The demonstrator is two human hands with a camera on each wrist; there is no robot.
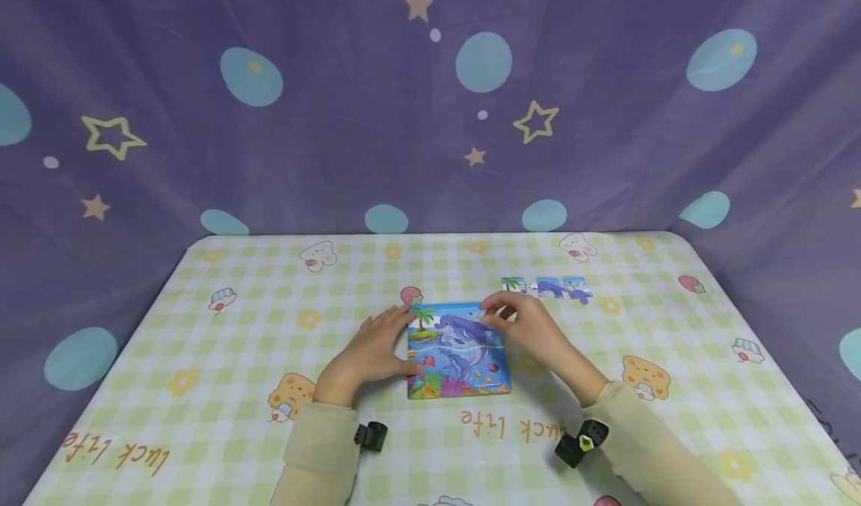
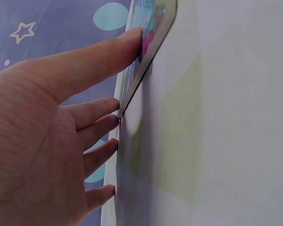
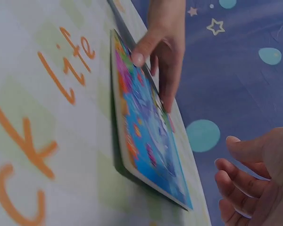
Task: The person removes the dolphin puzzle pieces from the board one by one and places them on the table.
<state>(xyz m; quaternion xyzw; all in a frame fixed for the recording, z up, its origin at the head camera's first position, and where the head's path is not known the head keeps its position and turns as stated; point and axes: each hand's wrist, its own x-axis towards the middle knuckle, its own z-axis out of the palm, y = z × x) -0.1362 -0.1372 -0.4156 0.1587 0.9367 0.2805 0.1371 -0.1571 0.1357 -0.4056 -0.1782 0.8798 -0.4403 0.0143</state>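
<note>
A square jigsaw puzzle board [image 1: 457, 353] with a dolphin, palm tree and coral picture lies flat on the table. My left hand [image 1: 370, 353] is at its left side, fingers spread and mostly straight. The left thumb [image 2: 127, 47] rests on the picture near the edge, while fingertips touch the board's side and the cloth. Over the board's far right corner is my right hand [image 1: 521, 323], its fingers loosely bent. In the right wrist view that hand [image 3: 250, 181] appears apart from the board, with nothing visible in it. Loose puzzle pieces [image 1: 550, 288] lie beyond the right hand.
A green-and-white checked tablecloth [image 1: 235, 379] with cartoon prints covers the table. Behind its far edge hangs a purple curtain [image 1: 377, 117] with stars and blue ovals. Dark wrist cameras [image 1: 371, 436] sit on both sleeves.
</note>
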